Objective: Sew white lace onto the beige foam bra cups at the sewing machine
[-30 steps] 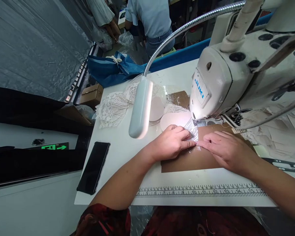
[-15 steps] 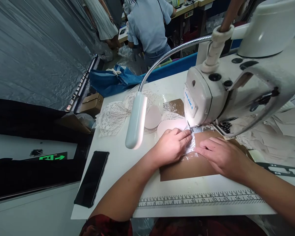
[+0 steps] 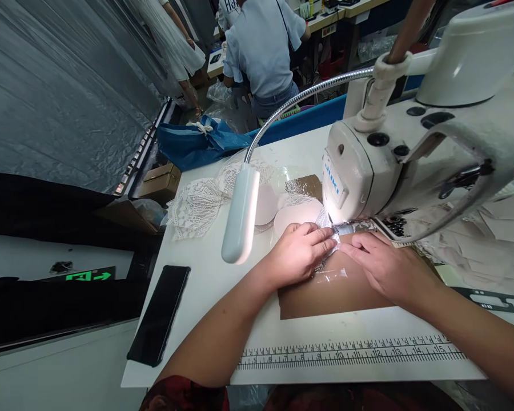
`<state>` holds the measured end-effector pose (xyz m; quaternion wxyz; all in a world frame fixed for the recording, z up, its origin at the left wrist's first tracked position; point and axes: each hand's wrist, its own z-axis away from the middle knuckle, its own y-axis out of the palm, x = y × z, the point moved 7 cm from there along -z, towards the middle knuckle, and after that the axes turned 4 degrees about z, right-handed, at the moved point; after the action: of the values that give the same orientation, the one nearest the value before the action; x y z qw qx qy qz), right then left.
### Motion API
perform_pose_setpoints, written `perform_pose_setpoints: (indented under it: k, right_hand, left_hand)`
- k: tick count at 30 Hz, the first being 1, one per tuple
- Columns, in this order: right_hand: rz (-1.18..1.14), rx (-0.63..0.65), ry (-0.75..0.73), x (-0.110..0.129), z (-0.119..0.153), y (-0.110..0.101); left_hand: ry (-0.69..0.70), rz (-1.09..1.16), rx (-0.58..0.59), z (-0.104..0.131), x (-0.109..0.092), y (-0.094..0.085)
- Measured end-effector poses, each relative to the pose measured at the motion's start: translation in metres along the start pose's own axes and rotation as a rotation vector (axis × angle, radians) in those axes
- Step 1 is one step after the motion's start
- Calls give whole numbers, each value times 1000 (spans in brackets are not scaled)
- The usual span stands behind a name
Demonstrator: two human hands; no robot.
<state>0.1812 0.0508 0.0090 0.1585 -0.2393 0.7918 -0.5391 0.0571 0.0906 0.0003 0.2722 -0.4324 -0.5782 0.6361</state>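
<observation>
White lace fabric (image 3: 322, 261) lies at the needle area of a white sewing machine (image 3: 346, 171). My left hand (image 3: 302, 251) rests palm down on the lace, its fingers stretched out flat just before the needle. My right hand (image 3: 383, 265) is closed, thumb and forefinger pinching the lace's right edge. Under both hands lies a brown sheet (image 3: 338, 297), with a strip of clear film on it. Pale pink rounded cup pads (image 3: 297, 217) sit left of the needle, joined with lace. The machine head hides the needle tip.
A lit lamp (image 3: 240, 214) on a bendy metal neck hangs over the table's left half. A black phone (image 3: 159, 315) lies near the left edge, and a printed ruler (image 3: 346, 354) runs along the front. Pale fabric pieces (image 3: 475, 245) are piled right. Another person (image 3: 263, 51) sits beyond.
My right hand has moved slightly left and up, its thumb and forefinger now closer to the left fingers. Less lace shows between the hands. The whole view has shifted a little.
</observation>
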Motion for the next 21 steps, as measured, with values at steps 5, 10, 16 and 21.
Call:
perform_pose_setpoints:
  k: [5, 10, 16, 21]
  right_hand:
    - [151, -1, 57, -2, -2, 4]
    - [134, 56, 111, -9, 3, 14]
    - [28, 91, 122, -12, 4, 12]
    - [-46, 46, 90, -12, 5, 8]
  left_hand:
    - [-2, -17, -29, 0, 5, 1]
    - [-30, -38, -73, -2, 7, -1]
    - [-84, -77, -92, -4, 7, -3]
    - [-90, -138, -102, -4, 7, -4]
